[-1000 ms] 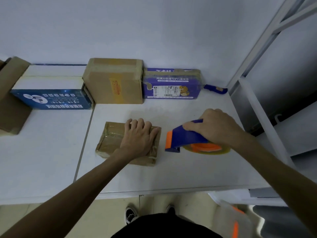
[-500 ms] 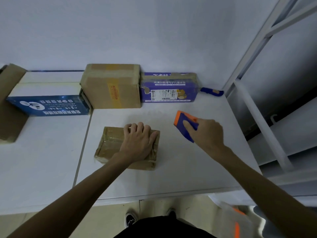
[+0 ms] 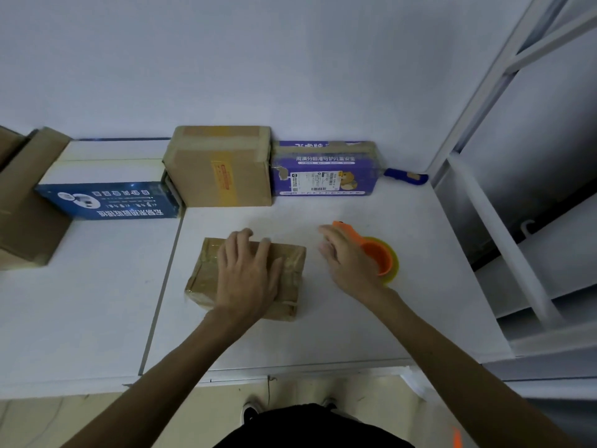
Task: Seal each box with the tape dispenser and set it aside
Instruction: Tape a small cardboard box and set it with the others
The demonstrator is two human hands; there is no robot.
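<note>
A small flat brown box (image 3: 290,270), wrapped in shiny tape, lies on the white table (image 3: 323,334) in front of me. My left hand (image 3: 247,273) rests flat on top of it with the fingers straight. The tape dispenser (image 3: 379,255), orange with a yellowish tape roll, lies on the table to the right of the box. My right hand (image 3: 344,258) is against the dispenser's left side, between it and the box, fingers stretched out and slightly blurred. It hides part of the dispenser, and no finger curls round it.
Along the back wall stand a blue-and-white box (image 3: 106,192), a taped brown carton (image 3: 223,169) and a purple box (image 3: 323,171). A blue knife (image 3: 405,176) lies at the back right. Another brown box (image 3: 26,205) sits far left. A white metal rack (image 3: 484,221) borders the right side.
My right hand has set the tape dispenser down on the table right of the box and opened. My left hand stays flat on the box.
</note>
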